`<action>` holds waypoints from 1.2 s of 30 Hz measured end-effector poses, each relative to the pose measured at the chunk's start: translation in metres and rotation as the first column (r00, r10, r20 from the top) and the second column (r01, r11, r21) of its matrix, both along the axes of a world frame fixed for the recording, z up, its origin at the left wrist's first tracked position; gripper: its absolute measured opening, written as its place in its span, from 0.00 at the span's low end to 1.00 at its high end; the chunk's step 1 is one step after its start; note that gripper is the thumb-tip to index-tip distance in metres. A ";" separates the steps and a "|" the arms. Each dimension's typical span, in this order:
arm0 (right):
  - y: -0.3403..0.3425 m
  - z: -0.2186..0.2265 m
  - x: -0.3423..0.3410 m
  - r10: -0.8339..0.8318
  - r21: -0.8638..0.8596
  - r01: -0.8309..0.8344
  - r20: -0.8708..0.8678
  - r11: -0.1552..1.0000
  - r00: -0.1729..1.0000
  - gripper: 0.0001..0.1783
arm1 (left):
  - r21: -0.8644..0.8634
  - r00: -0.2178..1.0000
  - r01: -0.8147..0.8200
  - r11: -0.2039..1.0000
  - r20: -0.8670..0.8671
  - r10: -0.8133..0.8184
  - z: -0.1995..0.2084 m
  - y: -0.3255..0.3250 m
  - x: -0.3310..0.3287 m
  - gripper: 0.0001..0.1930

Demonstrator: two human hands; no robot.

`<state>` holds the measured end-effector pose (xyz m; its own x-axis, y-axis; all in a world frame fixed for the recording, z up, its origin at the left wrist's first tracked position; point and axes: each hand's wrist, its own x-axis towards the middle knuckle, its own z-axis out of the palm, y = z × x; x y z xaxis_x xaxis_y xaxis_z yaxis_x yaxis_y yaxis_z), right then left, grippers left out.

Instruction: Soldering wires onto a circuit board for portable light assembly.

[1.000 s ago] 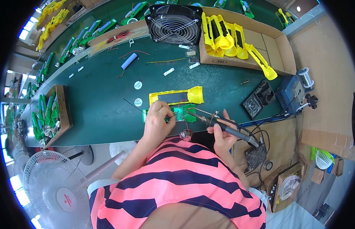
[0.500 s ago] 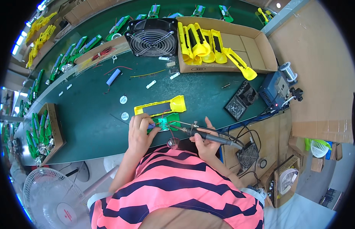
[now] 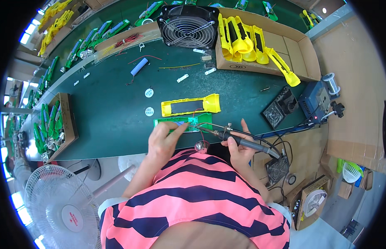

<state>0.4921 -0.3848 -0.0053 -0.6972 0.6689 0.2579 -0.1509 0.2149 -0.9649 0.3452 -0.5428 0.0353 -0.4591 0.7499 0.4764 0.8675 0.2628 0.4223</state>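
My right hand [image 3: 239,152] grips the handle of a soldering iron [image 3: 252,145], its tip pointing left at a small green circuit board [image 3: 193,122]. The board lies in a long green half-shell [image 3: 207,118]. My left hand [image 3: 161,140] is closed in a pinch, fingertips at the board's left edge; what they hold is too small to make out. A bluish piece shows beside those fingertips. A red wire runs down from the board to a round silver reflector [image 3: 201,146] at the table's near edge. Just beyond the green shell lies a yellow half-shell [image 3: 212,103].
A cardboard box [image 3: 313,70] with yellow shells stands far right, beside a black fan [image 3: 188,27]. Right are an iron stand [image 3: 280,108], a blue soldering station [image 3: 314,99] and solder spool [image 3: 331,84]. A box [image 3: 71,124] of green assemblies stands left; a blue battery cell [image 3: 139,66] lies beyond.
The whole scene has shifted right and slightly up in the view. My left hand has turned and drawn back from the green shell's left end, uncovering it; its fingertips stay beside the board.
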 end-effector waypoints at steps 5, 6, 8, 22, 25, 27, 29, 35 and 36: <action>0.000 -0.005 0.005 -0.052 -0.139 0.052 0.001 0.989 0.999 0.09 | -0.006 0.993 0.122 0.992 0.003 -0.122 -0.012 0.012 0.000 0.11; -0.001 -0.004 0.005 -0.059 -0.178 0.058 0.000 0.982 0.998 0.09 | -0.005 0.993 0.121 0.993 0.004 -0.121 -0.012 0.012 0.001 0.11; 0.001 -0.005 0.004 -0.054 -0.123 0.052 -0.012 0.991 0.998 0.09 | -0.079 0.994 0.110 0.991 -0.001 -0.110 -0.009 0.012 0.001 0.10; 0.002 -0.004 0.001 -0.032 -0.015 0.032 -0.014 0.999 0.999 0.08 | -0.144 0.996 0.081 0.986 -0.034 -0.087 -0.006 0.015 0.001 0.09; 0.002 -0.008 0.003 0.002 0.026 -0.002 0.015 1.000 1.000 0.09 | -0.166 0.996 0.078 0.983 -0.029 -0.084 -0.003 0.015 0.001 0.09; 0.002 -0.008 0.002 0.017 0.035 -0.018 0.017 0.999 1.000 0.08 | -0.175 0.996 0.077 0.982 -0.028 -0.083 -0.002 0.016 0.002 0.08; 0.000 -0.007 0.002 0.001 -0.051 0.000 0.028 0.999 1.000 0.08 | -0.181 0.996 0.077 0.980 -0.027 -0.084 -0.002 0.016 0.002 0.08; -0.004 -0.006 0.000 -0.055 -0.363 0.054 0.007 0.930 0.998 0.10 | -0.209 0.997 0.075 0.975 -0.020 -0.081 -0.001 0.017 0.001 0.07; -0.003 -0.008 0.000 -0.064 -0.358 0.062 0.008 0.932 0.998 0.10 | -0.216 0.997 0.076 0.973 -0.017 -0.081 0.000 0.017 0.001 0.07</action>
